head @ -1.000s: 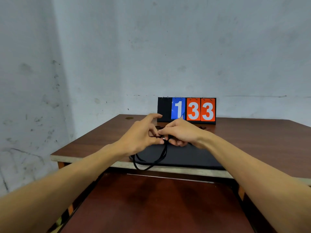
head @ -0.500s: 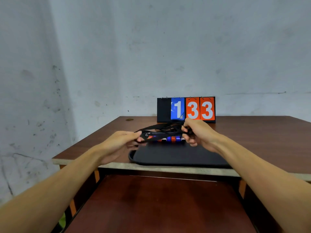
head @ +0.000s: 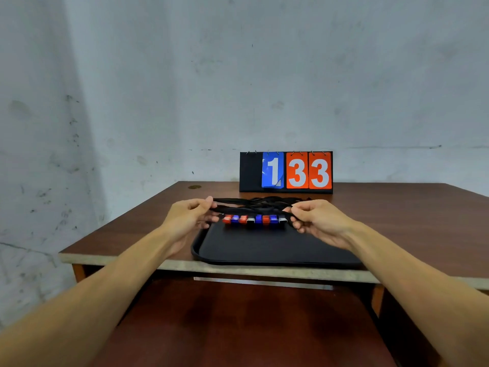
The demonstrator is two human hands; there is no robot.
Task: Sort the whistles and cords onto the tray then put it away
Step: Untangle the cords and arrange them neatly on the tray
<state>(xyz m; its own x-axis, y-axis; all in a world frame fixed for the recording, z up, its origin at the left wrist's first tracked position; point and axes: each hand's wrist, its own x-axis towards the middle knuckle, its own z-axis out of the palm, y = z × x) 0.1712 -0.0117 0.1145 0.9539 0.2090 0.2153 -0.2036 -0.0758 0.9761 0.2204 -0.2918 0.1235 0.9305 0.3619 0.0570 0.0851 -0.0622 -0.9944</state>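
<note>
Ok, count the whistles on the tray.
8 whistles, in one row at the tray's far end: red, blue, red, black, blue, red, blue, black. The cords may hide more.

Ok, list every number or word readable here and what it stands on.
"1": white, on the blue flip card of the black tabletop scoreboard.
"3": white, on the middle orange flip card.
"3": white, on the right orange flip card.
Small red, blue and black whistles: any marking too small to read.
</note>
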